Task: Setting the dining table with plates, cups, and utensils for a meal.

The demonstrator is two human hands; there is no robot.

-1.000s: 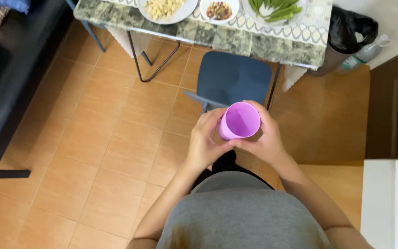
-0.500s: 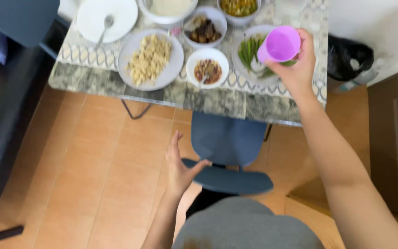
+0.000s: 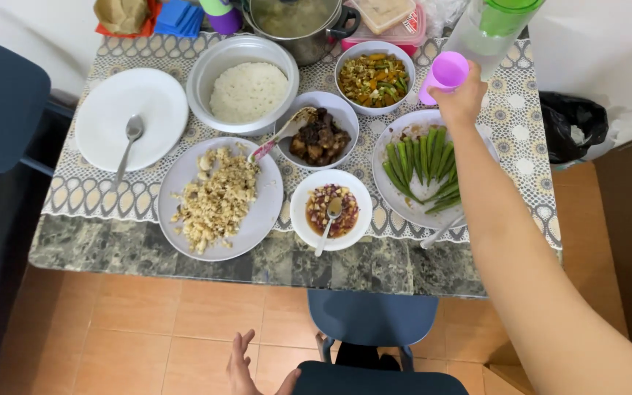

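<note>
1. The left hand point(image 3: 246, 366) hangs low at the frame's bottom edge over the tiled floor, fingers spread, holding nothing, beside a blue stool point(image 3: 372, 316).
2. On the surface point(image 3: 257, 263), nearest the edge, sit a plate of crumbled food point(image 3: 221, 197) and a small white bowl point(image 3: 330, 208) with a spoon.
3. A plate of green okra point(image 3: 422, 172) lies under the outstretched right arm.
4. The right hand point(image 3: 462, 99) is closed around a purple cup point(image 3: 444, 75), at the far right of the surface, just beside a clear pitcher with a green lid point(image 3: 491, 25).

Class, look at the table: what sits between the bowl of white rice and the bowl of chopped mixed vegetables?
In the head view, nothing sits between the rice bowl and the vegetable bowl; only lace tablecloth shows there.
</note>
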